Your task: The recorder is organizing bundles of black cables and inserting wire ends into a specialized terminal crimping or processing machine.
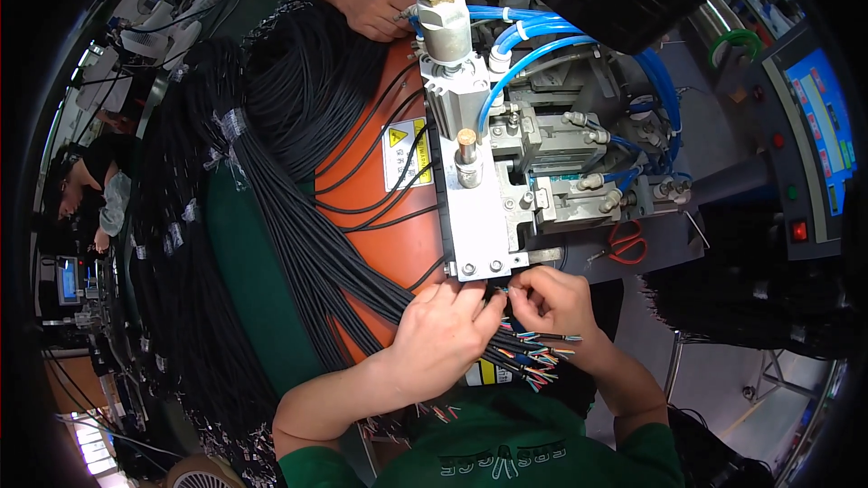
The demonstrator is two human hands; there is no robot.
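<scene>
The left hand (443, 333) of the person is half curled above the black round cables (282, 217), at the lower edge of the silver metal machine with a white block (479, 217); what its fingers grip I cannot tell, because they cover it. The right hand (554, 303) has thumb and forefinger pinched together at the same edge, it seems on a thin coloured wire tip (505, 290). The cables lie across the smooth orange surface (398, 255), with ends below the hands.

In my judgement, the work is partly done: many ends already show separated coloured wires (540, 363), while the end at the fingers seems not finished.

Counted: two own hands, one machine, one pair of red-handled scissors (627, 244), one nearby co-worker's hand (376, 12); the cables are too many for counting.
</scene>
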